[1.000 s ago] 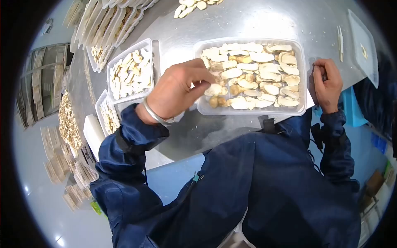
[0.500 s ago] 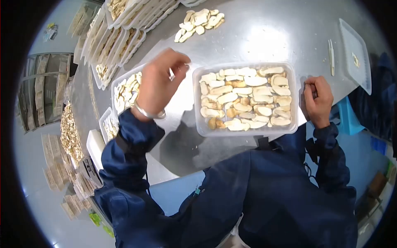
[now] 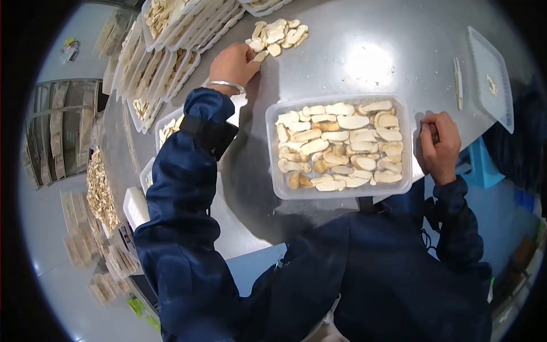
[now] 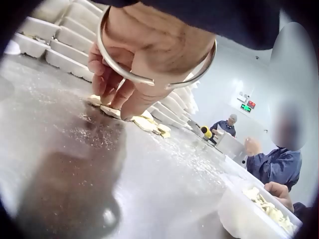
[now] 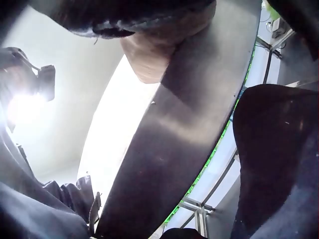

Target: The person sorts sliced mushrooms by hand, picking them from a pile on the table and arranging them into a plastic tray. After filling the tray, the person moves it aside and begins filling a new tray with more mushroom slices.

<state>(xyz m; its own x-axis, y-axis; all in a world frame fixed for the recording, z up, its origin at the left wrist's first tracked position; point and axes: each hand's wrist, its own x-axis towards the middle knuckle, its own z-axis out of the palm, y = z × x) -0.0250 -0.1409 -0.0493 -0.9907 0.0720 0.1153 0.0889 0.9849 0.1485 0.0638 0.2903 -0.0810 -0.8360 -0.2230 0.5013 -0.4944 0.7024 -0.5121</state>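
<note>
At the far pile of pale mushroom slices [image 3: 278, 34], my left hand [image 3: 232, 65] reaches down to the table. Its thumb and fingertips pinch a mushroom slice [image 4: 110, 110] at the pile's near edge, low over the metal. Nearer me stands a clear plastic tray [image 3: 340, 194] with mushroom slices laid in rows, some white, some browner. Just right of this tray, my right hand [image 3: 443, 147] rests at the table's edge with loosely curled fingers. In the right wrist view the right hand [image 5: 149, 59] is mostly hidden by the sleeve.
Stacked trays [image 3: 165, 68] of slices stand at the back left. Beside my left sleeve are partly hidden tubs [image 3: 165, 122]. White tweezers [image 3: 458, 84] and a shallow lid [image 3: 494, 74] lie to the right. Another person [image 4: 274, 167] works beyond a tub [image 4: 244, 211].
My left hand has left the tray's left side, swung left and forward, and come down on the slice pile. The right hand stays at the table edge. The head view has shifted slightly.
</note>
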